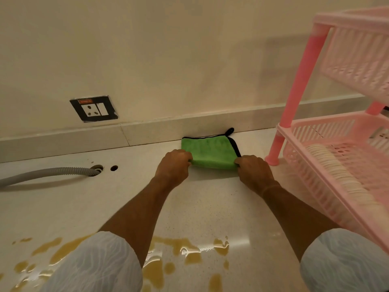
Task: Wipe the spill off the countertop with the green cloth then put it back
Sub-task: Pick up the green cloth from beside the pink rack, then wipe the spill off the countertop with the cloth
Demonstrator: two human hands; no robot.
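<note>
A folded green cloth (210,151) with black trim and a black loop lies on the pale countertop (210,203), against the low back ledge. My left hand (173,165) pinches its near left corner. My right hand (253,168) pinches its near right corner. The cloth's near edge is slightly lifted between the two hands. A brownish-yellow spill (185,251) spreads in puddles and drops across the near part of the countertop, partly hidden under my sleeves.
A pink plastic two-tier rack (315,131) stands at the right, with a stack of white plates (336,171) in its lower basket. A grey corrugated hose (48,173) enters a hole in the countertop at the left. A wall socket (94,108) sits above it.
</note>
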